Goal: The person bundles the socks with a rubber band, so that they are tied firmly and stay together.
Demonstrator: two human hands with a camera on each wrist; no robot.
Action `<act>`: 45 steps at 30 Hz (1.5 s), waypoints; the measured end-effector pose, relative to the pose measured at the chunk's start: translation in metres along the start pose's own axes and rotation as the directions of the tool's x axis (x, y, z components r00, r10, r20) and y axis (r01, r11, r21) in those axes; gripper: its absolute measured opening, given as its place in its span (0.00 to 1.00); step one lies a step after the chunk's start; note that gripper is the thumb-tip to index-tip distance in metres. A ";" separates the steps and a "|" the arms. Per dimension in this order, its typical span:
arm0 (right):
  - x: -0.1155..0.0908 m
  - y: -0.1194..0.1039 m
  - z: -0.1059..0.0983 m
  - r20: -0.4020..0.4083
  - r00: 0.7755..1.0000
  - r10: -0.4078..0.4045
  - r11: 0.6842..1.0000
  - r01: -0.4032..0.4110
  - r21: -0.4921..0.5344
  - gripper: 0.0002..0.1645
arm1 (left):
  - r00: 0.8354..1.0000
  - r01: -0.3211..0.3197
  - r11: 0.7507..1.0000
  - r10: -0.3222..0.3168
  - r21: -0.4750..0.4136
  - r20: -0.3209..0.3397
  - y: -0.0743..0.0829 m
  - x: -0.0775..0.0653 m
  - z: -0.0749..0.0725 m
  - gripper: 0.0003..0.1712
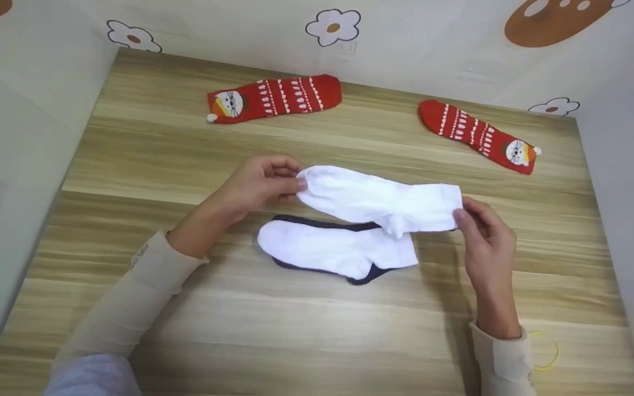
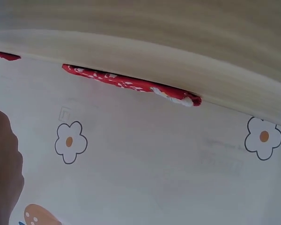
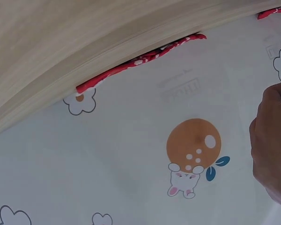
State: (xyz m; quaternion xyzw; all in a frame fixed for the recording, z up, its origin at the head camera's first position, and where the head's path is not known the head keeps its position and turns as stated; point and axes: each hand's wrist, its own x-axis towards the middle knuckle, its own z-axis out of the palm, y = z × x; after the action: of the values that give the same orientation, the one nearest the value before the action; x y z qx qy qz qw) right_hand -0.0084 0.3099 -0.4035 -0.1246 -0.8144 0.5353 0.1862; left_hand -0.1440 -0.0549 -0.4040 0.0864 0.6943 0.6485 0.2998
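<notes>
A white sock (image 1: 372, 195) is stretched sideways between both hands in the head view, its heel overlapping a second white sock below. My left hand (image 1: 256, 184) pinches the toe end between thumb and fingers. At the cuff, my right hand (image 1: 485, 234) grips the edge with the thumb on top. The second white sock (image 1: 322, 247) lies flat on a dark sock (image 1: 364, 278), which shows along its edges. Each wrist view catches only the back part of its hand, the left hand (image 2: 4, 164) and the right hand (image 3: 274, 145).
Two red patterned socks lie along the back of the wooden table (image 1: 229, 341), a left one (image 1: 289, 98) and a right one (image 1: 474, 132). A thin yellow ring (image 1: 556, 352) is beside the right sleeve. Behind the table rises a flower-printed wall (image 1: 240, 27).
</notes>
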 end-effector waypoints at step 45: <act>-0.019 -0.007 0.021 0.365 0.922 0.131 0.989 -0.093 -0.119 0.15 | 0.931 0.028 0.996 -0.055 0.081 0.360 -0.021 -0.037 -0.043 0.11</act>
State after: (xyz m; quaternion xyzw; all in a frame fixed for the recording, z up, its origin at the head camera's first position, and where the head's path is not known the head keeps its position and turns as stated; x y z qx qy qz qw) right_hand -0.0004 0.2821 -0.4075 -0.0765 -0.8521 0.5177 -0.0084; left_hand -0.1317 -0.1134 -0.4138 0.2009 0.6527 0.5885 0.4327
